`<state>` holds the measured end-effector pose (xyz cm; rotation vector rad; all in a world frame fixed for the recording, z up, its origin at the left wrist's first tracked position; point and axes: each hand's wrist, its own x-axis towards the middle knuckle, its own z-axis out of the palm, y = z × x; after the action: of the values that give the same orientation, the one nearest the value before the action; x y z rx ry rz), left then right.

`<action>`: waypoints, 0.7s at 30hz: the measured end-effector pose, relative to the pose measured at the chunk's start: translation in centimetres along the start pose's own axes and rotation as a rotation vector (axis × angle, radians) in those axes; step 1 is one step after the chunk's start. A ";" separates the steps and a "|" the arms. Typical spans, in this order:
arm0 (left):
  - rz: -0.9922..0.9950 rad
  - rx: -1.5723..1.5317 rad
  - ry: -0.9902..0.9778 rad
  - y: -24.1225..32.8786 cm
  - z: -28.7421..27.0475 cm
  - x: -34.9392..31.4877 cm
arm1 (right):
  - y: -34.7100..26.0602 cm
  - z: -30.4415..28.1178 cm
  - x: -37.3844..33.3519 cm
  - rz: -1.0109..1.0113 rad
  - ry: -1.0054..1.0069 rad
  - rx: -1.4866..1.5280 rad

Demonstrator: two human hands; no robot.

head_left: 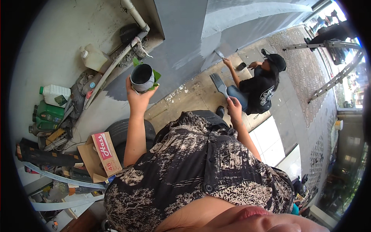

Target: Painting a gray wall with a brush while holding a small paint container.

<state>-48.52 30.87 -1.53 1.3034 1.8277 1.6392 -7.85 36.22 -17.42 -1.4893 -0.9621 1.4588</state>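
In my left hand (140,99) is a round, grey-smeared paint cup (141,82), its inside dark. Green leaves (156,75) show around the cup; whether they touch it I cannot tell. My right hand (234,110) is closed round the handle of a flat paintbrush (219,83) whose wide grey bristles point up and left. The brush is held apart from the wall (181,23), which has patches of lighter and darker grey paint.
A co-worker (264,85) crouches at the wall with a brush (219,53) and a dark cup (241,66). A metal ladder (338,75) stands right. At left are a pipe (112,71), jugs (50,116), a tyre (123,129) and a cardboard box (89,152).
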 end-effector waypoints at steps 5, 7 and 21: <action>-0.089 -0.039 0.112 -2.2 -4.3 -0.8 | -0.9 2.9 -1.3 0.033 -0.001 -0.081; -0.114 -0.074 0.123 -2.6 -5.2 -1.8 | -1.2 4.1 -1.8 0.064 -0.023 -0.102; -0.328 -0.059 0.052 -8.2 -5.5 -8.3 | -1.8 7.4 -2.1 -0.072 -0.180 -0.309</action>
<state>-51.69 21.82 -10.12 0.8862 1.8891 1.5457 -15.24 35.28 -14.92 -1.5378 -1.3887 1.4590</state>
